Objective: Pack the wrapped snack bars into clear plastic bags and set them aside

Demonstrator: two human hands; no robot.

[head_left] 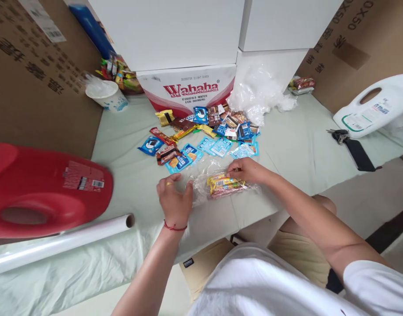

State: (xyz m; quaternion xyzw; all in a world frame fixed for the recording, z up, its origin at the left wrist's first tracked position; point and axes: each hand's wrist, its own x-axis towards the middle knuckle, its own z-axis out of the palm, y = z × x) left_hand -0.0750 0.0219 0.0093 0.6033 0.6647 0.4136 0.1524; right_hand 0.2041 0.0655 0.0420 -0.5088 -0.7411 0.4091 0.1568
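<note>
A clear plastic bag (201, 186) lies near the front of the table with yellow snack packets (219, 182) and reddish ones in it. My right hand (246, 170) is over the bag's upper right part, fingers closed in a pinch on the bag at the yellow packets. Left of the bag, my left hand (175, 197) rests with thumb and fingers apart, the thumb close to the bag's loose end; whether it touches the film I cannot tell. Just beyond both hands is a loose pile of wrapped snacks, including light blue sachets (222, 146), a blue packet (151, 145) and a brown packet (167, 154).
A red jug (89, 184) and a roll of clear film (73, 239) lie at left. A paper tub (106, 94), Wahaha carton (191, 90) and heap of clear bags (257, 90) line the back. At right are a white bottle (376, 105), keys (340, 136) and a black phone (359, 154).
</note>
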